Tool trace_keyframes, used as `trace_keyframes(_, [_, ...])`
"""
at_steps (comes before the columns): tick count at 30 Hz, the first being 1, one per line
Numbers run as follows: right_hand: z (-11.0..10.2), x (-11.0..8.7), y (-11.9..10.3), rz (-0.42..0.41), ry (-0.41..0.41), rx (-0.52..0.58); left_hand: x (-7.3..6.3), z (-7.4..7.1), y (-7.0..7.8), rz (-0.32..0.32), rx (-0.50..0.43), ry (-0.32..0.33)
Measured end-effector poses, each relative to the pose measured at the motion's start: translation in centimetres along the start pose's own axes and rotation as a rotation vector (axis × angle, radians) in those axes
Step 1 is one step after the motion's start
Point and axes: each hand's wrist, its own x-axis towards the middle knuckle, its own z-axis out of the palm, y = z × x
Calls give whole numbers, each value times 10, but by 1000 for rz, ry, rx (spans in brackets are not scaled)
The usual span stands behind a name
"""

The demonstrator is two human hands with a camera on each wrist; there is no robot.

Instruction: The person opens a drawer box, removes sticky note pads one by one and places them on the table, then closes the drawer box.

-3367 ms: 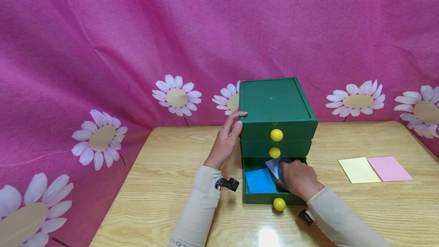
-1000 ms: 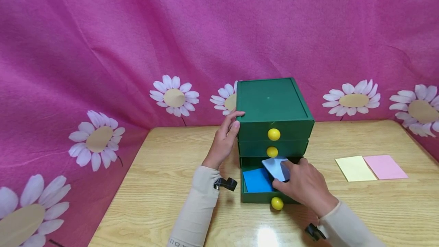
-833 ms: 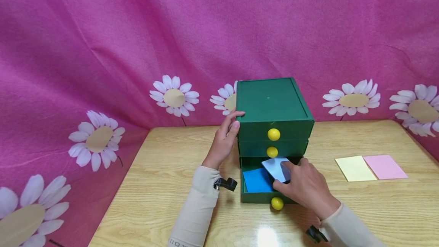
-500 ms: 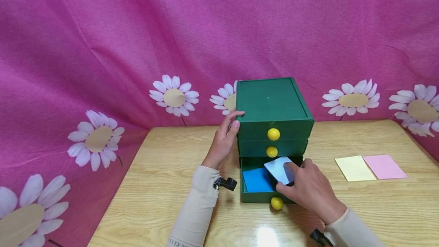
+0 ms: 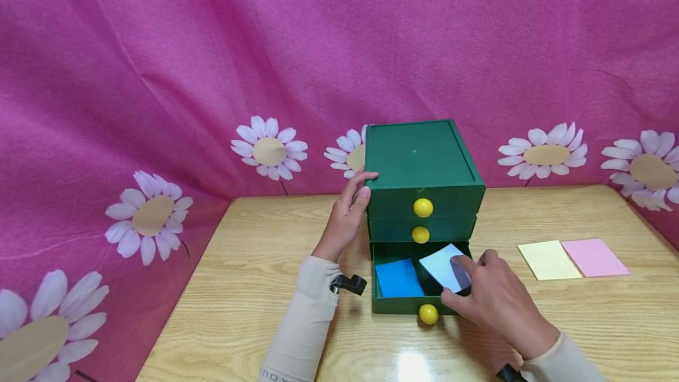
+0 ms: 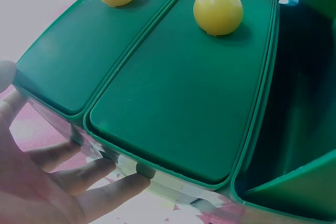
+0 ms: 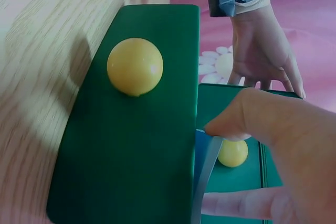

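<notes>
Pinching the light blue pad between thumb and fingers of the right hand, over the right part of the pulled-out bottom drawer, beside the darker blue pad. Resting the left hand, fingers extended, against the green cabinet.

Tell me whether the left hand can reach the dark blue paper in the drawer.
Probably yes: the left hand touches the cabinet nearby, the drawer is open, and nothing lies over the dark blue paper.
</notes>
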Motion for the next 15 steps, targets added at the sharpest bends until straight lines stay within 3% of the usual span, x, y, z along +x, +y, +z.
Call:
trace_keyframes(1, [-1,-1,1,4,-4,1,0,0,1,-7,-3,-1])
trace_keyframes(6, [-4,-3,10,17,-21,8,7,1,-24,11,-3,1])
trace_keyframes(15, [-9,-6,26,30,-1,0,7,1,-28,39,7,8])
